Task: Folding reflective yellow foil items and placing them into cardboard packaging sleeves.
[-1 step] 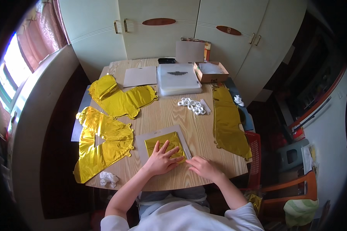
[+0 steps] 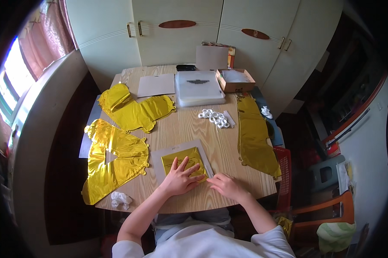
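A folded packet of gold foil (image 2: pixel 172 158) lies on a pale rectangular card (image 2: pixel 158 165) near the table's front edge. My left hand (image 2: pixel 181 178) rests flat on the foil with its fingers spread, covering part of it. At the packet's lower right corner, my right hand (image 2: pixel 227 187) has its thumb and fingertips pressed together. What they pinch there, foil or the sheet's edge, is too small to make out. A narrow greyish strip (image 2: pixel 207 167) runs along the card's right side.
Gold foil balloons lie flat at left (image 2: pixel 116 161), far left (image 2: pixel 138 109) and right (image 2: pixel 257 137) on the table (image 2: pixel 185 133). White rings (image 2: pixel 217 118), a clear-wrapped stack (image 2: pixel 198 86), an open box (image 2: pixel 235 81) and crumpled white tissue (image 2: pixel 121 200) are also there.
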{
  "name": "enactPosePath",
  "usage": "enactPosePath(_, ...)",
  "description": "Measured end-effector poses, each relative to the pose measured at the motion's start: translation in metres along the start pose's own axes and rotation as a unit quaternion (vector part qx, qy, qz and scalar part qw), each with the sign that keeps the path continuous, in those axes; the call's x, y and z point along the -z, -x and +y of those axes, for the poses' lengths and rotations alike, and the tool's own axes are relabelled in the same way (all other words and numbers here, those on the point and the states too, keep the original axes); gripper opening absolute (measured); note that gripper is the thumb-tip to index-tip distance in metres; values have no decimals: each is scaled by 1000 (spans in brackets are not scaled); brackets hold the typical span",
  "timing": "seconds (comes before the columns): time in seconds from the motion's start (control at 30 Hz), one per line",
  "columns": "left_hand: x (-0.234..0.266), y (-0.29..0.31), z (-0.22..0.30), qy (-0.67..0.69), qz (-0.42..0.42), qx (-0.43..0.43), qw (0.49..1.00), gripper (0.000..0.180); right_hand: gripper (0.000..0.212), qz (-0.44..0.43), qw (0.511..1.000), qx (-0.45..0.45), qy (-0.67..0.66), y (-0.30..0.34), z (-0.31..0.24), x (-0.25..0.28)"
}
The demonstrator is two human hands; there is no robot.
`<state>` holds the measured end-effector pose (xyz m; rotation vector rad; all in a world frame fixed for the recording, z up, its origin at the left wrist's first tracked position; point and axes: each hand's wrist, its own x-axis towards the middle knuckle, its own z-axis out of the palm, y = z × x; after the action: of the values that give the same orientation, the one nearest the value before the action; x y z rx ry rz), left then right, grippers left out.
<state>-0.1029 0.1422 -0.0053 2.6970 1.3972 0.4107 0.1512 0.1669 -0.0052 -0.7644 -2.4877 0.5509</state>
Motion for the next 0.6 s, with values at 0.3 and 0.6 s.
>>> enactPosePath(0.3,-3,-1,-2,-4,-9,6,1000,47,30,-17,982,82,168,-23,14,12)
enactPosePath(0.6,-1,-1,-2,-2,-18,0,1000,48,22,-36,977,143,151,-28,27,11)
